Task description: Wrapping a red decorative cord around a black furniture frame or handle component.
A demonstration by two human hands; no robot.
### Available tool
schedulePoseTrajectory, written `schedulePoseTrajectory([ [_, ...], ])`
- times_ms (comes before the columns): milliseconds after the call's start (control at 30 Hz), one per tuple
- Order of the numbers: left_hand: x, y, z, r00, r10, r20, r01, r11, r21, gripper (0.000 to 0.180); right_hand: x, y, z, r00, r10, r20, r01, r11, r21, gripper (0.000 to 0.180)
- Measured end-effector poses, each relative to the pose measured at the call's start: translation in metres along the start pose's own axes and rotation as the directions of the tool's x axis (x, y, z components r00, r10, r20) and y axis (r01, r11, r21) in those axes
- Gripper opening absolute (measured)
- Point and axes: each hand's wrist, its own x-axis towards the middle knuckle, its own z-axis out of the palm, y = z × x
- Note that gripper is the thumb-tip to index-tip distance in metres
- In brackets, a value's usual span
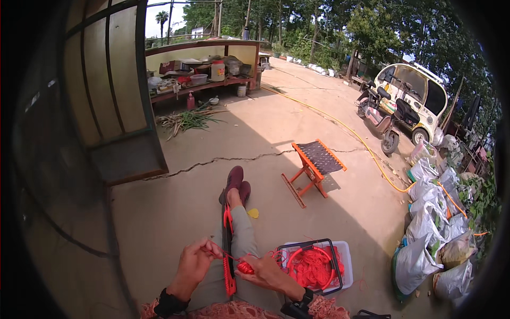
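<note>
My left hand (195, 263) is raised over my lap, thumb and fingers pinched together on a thin red cord. The cord seems to run toward my right hand (267, 272), whose fingers close around a shiny red wound bundle (245, 267). Between the hands, a long narrow dark strip (228, 234) lies along my legs, with red cord wrapped in rows near its lower end and more red farther up. Right of my right hand, a white plastic basket (347, 268) on the ground holds a tangle of red cord (309, 266) and a red ring; a black frame lies across it.
Ahead stands a folding stool (319, 159) with orange legs. Filled white sacks (419, 260) line the right side, near a yellow hose (366, 143). A scooter (380, 119) and small white vehicle (414, 93) are parked beyond. A cluttered shelf (199, 85) stands far left, beside a door (114, 80).
</note>
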Motion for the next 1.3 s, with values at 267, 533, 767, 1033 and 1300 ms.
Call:
schedulePoseTrajectory([
  [267, 0.024, 0.011, -0.001, 0.994, 0.094, 0.051, -0.103, 0.974, 0.202, 0.029, -0.018, 0.023, 0.04, 0.972, 0.226, 0.066, -0.235, 0.912, 0.335, 0.04],
  [533, 0.02, 0.004, -0.012, 0.986, 0.108, 0.128, -0.132, 0.971, 0.201, 0.033, -0.04, 0.033, 0.039, 0.996, 0.016, 0.09, -0.041, 0.959, 0.279, 0.045],
  [767, 0.002, 0.011, -0.014, 0.994, 0.099, -0.053, -0.06, 0.866, 0.496, 0.026, 0.005, 0.007, 0.017, 0.946, 0.162, 0.281, -0.261, 0.894, 0.364, 0.035],
  [1033, -0.028, -0.003, -0.017, 0.98, -0.161, -0.12, 0.197, 0.888, 0.416, 0.015, 0.042, -0.006, 0.023, 0.971, 0.082, 0.223, -0.145, 0.948, 0.284, 0.04],
  [1300, -0.023, -0.016, -0.023, 0.998, 0.025, -0.064, 0.015, 0.833, 0.553, 0.014, 0.041, -0.008, 0.023, 0.965, 0.133, 0.227, -0.192, 0.947, 0.259, 0.049],
])
